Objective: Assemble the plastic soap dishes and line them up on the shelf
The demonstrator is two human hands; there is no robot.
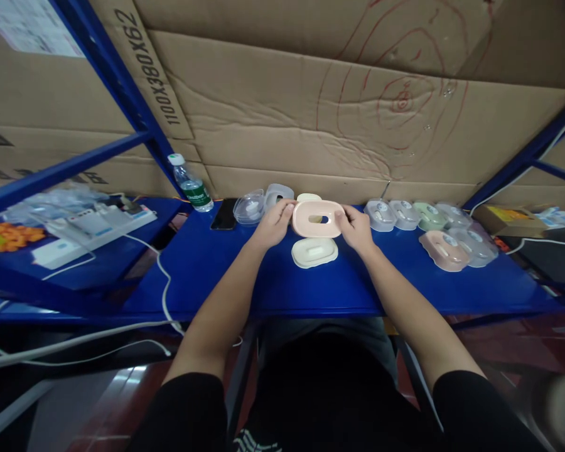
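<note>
Between my two hands is a pink oval plastic tray-like piece (pixel 306 220) with a slot in its middle. My left hand (pixel 275 224) grips its left end and my right hand (pixel 355 227) its right end, thumb on the upper face. Just in front, on the blue table, lies a cream oval piece (pixel 314 252) with a small raised bar. Behind the pink piece, another cream part (pixel 309 198) shows only in part. Left of my left hand are a clear plastic cover (pixel 249 207) and a greyish-white piece with an opening (pixel 279 193).
Several lidded boxes in white, green and clear stand right, with a pink box (pixel 445 250) in front. A water bottle (pixel 194 187) and a black phone (pixel 223 215) stand left. Cardboard (pixel 263 113) backs the blue table (pixel 193 263). A power strip (pixel 94 235) and cables lie far left.
</note>
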